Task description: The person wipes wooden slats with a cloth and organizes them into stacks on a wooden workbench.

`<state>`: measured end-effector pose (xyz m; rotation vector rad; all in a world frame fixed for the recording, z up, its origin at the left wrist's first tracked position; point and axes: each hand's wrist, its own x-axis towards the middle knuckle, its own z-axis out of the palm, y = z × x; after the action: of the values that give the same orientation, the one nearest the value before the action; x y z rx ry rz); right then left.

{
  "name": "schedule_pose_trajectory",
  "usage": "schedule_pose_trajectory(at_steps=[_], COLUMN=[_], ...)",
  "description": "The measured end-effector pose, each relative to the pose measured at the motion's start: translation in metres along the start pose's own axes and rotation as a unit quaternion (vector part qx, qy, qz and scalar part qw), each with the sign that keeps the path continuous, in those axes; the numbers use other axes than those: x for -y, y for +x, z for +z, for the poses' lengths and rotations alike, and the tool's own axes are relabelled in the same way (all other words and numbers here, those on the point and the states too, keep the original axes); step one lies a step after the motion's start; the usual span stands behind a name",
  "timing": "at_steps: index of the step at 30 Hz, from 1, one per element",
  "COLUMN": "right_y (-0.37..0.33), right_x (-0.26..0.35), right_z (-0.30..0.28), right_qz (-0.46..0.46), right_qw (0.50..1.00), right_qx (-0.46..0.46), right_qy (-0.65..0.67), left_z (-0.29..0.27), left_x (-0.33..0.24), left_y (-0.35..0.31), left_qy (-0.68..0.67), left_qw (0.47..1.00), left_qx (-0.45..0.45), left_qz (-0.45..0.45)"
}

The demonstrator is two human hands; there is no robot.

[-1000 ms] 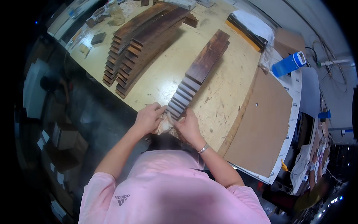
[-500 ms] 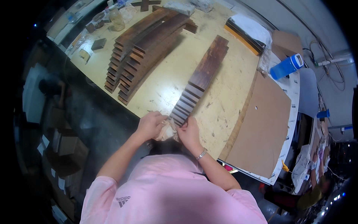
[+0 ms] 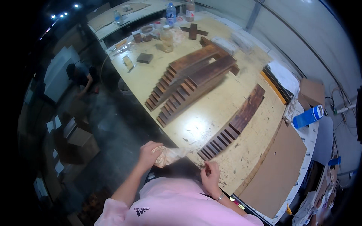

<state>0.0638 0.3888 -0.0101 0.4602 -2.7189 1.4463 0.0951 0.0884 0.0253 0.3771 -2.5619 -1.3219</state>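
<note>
My left hand is closed on a crumpled cream cloth, held out past the table's front edge with its loose end trailing right. Beside the near end of a stepped stack of dark wooden strips, my right hand has its fingers curled together. Something small and dark may be between them, but I cannot make it out. The stack lies slanting on the table, its staggered strip ends facing me. Left of it rests a larger pair of curved, stepped wooden stacks.
A pale yellow table carries everything, with a brown cardboard sheet and blue bottle at right. A glass jar, dark square block and plastic bottles stand far left. Another person crouches on the floor at left.
My left hand has drawn the cloth away from the strip ends, to the left. My right hand has come off the stack's near end. The whole view has shifted.
</note>
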Motion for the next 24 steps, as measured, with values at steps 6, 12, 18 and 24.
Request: schedule_pose_trajectory(at_steps=[6, 12, 18, 24], right_y=[0.032, 0.052, 0.070, 0.073], right_x=[0.035, 0.041, 0.091, 0.108], right_z=[0.043, 0.125, 0.144, 0.156], right_qz=[-0.032, 0.098, 0.103, 0.187], right_qw=[0.998, 0.990, 0.991, 0.982], right_qx=[0.056, 0.025, 0.060, 0.013], right_qy=[0.001, 0.097, -0.053, -0.036], left_z=[-0.046, -0.142, -0.222, -0.233], left_x=[0.059, 0.091, 0.133, 0.127], left_y=[0.014, 0.063, 0.103, 0.167], left_qy=[-0.050, -0.038, -0.088, -0.085], left_qw=[0.996, 0.992, 0.974, 0.976], left_qx=[-0.071, -0.110, -0.208, -0.200], left_qz=[0.005, 0.052, -0.030, 0.029])
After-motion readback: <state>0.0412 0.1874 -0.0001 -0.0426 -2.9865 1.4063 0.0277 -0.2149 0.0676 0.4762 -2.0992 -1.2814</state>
